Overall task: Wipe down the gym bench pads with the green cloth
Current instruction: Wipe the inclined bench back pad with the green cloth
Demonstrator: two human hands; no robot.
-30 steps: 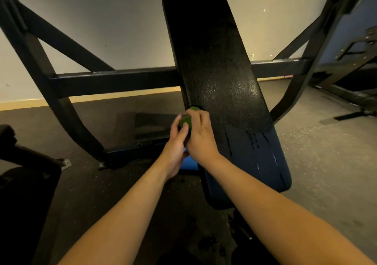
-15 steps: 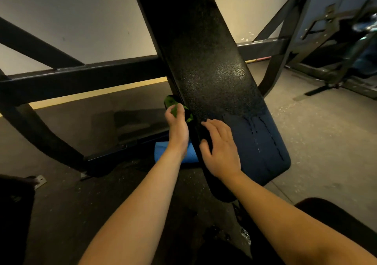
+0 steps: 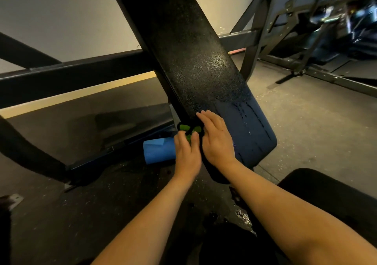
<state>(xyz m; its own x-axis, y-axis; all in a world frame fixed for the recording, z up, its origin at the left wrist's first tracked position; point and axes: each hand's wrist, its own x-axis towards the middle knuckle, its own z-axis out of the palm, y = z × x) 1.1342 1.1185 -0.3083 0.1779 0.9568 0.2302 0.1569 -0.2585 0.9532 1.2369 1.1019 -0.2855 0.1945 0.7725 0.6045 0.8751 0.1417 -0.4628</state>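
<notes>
While my left hand pinches the bunched green cloth against the left edge of the bench pad, near its lower end, my right hand lies flat on the pad just beside it, fingers straight. Wet streaks show toward the pad's lower right corner, and a blue roll lies on the floor below the left edge.

Cloth left of pad (edge).
</notes>
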